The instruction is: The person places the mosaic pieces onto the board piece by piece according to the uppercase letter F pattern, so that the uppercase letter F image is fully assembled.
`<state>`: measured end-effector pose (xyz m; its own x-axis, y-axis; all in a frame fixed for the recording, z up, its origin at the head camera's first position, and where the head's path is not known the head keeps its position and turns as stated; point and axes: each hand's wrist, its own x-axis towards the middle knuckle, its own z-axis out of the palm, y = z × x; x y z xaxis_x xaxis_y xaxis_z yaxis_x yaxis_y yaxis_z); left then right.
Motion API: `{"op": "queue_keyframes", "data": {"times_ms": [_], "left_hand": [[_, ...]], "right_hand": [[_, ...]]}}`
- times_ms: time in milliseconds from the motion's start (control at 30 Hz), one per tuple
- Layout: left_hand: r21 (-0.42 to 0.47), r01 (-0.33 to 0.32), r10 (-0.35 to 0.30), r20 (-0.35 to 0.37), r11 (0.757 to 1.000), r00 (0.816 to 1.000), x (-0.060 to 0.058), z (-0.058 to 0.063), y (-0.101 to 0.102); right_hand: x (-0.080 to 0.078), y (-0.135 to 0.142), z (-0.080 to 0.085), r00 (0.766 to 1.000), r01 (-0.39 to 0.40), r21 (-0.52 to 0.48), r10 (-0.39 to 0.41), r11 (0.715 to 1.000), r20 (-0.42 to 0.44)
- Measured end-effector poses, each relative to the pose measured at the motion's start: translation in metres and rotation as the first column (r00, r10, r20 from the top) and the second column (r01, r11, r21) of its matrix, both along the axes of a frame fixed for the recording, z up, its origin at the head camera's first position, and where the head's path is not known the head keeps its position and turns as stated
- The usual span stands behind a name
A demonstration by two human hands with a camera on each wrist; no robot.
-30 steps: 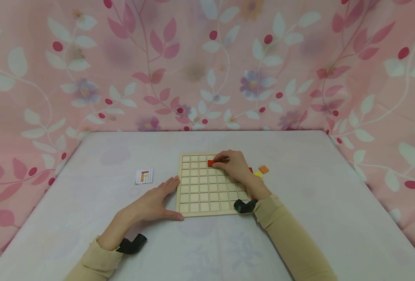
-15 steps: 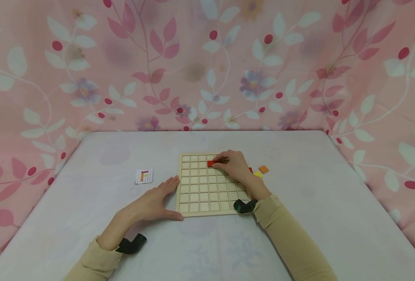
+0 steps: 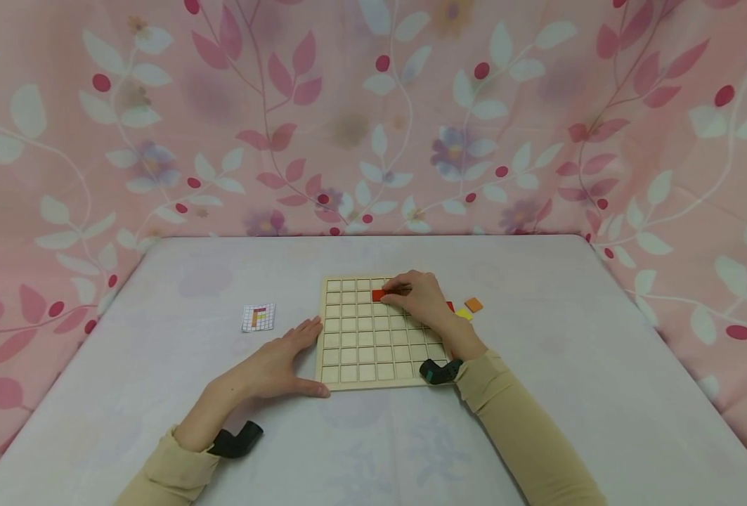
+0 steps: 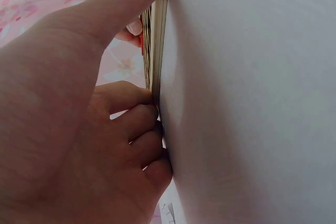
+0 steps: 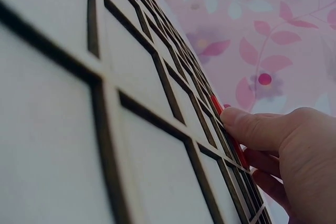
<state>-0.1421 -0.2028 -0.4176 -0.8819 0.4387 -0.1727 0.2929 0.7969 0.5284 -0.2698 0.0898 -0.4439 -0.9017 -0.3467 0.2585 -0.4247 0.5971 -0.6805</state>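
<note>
A light wooden grid board point(image 3: 366, 338) lies flat on the table. At its far side my right hand point(image 3: 425, 301) pinches a red tile point(image 3: 377, 296) between thumb and curled fingers, low over the grid squares; the hand hides part of the tile. In the right wrist view, the red tile point(image 5: 240, 157) shows along the grid's far rows with the thumb point(image 5: 236, 121) on it. My left hand point(image 3: 273, 365) rests against the board's left side, fingers extended at the edge and thumb at the near corner. The left wrist view has the fingers point(image 4: 142, 121) touching the board's rim point(image 4: 158, 51).
Left of the board lies a small printed grid card point(image 3: 265, 323) with a coloured pattern. Beyond the right forearm are an orange tile point(image 3: 473, 305), a yellow tile point(image 3: 465, 315) and another red tile point(image 3: 450, 306), partly hidden. A floral curtain point(image 3: 348, 126) hangs behind the table.
</note>
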Motion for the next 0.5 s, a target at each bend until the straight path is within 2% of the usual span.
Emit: {"op": "queue_keyframes", "data": {"times_ms": [300,500], "left_hand": [[0.002,0.003,-0.003,0.0,1.0,1.0,-0.0003,-0.0002,-0.0001],[0.003,0.007,-0.007,-0.005,1.0,1.0,-0.0005,-0.0011,-0.0005]], "right_hand": [[0.0001,-0.0006,0.0001,1.0,0.018,0.002,-0.018,1.0,0.01],[0.0005,-0.0003,-0.0002,1.0,0.002,-0.015,-0.002,1.0,-0.002]]}}
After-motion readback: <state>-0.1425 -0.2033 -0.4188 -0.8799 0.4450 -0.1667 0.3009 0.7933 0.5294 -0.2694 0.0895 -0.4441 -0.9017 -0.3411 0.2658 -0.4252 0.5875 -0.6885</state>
